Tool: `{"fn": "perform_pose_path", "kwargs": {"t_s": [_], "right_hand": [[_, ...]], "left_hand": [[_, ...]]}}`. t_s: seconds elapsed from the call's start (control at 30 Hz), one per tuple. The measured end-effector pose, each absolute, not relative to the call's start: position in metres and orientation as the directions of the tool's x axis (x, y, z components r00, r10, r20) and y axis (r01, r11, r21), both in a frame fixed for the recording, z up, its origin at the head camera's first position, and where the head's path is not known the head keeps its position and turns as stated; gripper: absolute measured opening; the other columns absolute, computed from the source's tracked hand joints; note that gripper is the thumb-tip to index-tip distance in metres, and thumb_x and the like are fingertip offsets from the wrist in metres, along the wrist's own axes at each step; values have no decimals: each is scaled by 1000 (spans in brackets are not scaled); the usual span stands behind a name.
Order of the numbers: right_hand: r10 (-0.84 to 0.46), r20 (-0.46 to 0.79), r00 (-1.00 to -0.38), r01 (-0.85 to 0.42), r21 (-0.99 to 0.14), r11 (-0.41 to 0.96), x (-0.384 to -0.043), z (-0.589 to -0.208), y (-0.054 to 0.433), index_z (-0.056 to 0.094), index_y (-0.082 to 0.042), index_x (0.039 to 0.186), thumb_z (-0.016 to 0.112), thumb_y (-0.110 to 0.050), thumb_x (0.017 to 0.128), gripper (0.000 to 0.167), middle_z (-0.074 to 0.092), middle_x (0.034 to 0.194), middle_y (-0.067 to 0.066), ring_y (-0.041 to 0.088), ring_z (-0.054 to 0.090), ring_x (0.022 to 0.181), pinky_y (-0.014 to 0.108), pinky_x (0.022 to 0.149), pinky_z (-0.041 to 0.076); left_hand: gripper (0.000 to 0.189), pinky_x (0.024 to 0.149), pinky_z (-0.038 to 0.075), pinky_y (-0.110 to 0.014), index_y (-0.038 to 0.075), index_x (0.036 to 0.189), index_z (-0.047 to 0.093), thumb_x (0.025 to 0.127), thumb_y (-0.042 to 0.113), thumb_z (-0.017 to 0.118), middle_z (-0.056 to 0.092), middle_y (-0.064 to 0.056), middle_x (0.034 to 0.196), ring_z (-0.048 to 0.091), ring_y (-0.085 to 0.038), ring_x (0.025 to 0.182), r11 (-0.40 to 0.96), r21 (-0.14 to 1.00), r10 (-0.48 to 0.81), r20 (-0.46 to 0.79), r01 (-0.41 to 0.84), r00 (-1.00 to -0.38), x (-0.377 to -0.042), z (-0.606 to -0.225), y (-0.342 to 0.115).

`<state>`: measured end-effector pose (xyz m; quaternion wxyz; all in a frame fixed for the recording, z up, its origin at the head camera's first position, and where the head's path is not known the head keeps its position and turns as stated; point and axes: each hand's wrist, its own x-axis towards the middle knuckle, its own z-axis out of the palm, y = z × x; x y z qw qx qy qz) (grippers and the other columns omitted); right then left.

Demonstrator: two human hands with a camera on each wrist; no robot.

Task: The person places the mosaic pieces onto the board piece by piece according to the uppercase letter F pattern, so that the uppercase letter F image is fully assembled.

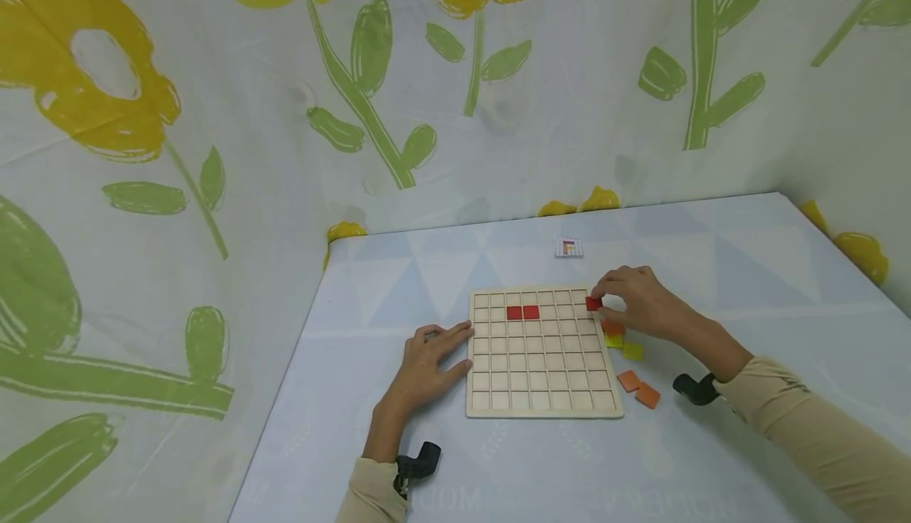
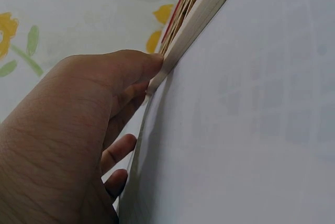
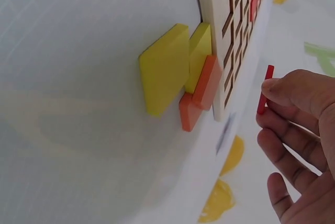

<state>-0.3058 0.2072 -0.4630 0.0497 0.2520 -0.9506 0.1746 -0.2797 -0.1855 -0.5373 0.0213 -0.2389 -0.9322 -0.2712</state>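
Observation:
A wooden grid board (image 1: 538, 384) lies flat on the table, with two red tiles (image 1: 523, 313) side by side in its second row from the back. My right hand (image 1: 640, 301) pinches another red tile (image 3: 265, 89) between thumb and fingers, over the board's back right corner in the head view. Along the left edge, my left hand (image 1: 425, 366) touches the board with its thumb and outstretched fingers. In the left wrist view, the thumb (image 2: 141, 64) rests against the board's side.
Beside the board's right edge lie yellow tiles (image 1: 633, 351) and orange tiles (image 1: 647, 395), some overlapping. A small printed pattern card (image 1: 568, 248) sits behind the board. A flower-printed cloth (image 1: 498, 135) hangs along the table's back and left.

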Motion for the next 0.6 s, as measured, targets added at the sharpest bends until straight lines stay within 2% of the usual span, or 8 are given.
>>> {"fn": "perform_pose_path", "kwargs": {"t_s": [0.37, 0.6], "right_hand": [[-506, 232, -831, -555, -279, 784, -313, -464, 191, 76, -12, 100, 82, -14, 83, 18, 70, 104, 5, 30, 61, 102, 54, 93, 37], [-501, 191, -844, -536, -297, 790, -318, -461, 179, 78, -12, 101, 82, -15, 84, 18, 71, 105, 6, 31, 59, 106, 54, 94, 37]], "left_hand": [[55, 99, 29, -50, 31, 148, 52, 96, 43, 60, 42, 19, 153, 37, -22, 130, 733, 492, 439, 183, 469, -879, -278, -536, -186], [55, 100, 28, -49, 31, 148, 52, 95, 42, 62, 41, 22, 152, 37, -21, 131, 737, 491, 439, 175, 464, -882, -279, -536, -186]]}}
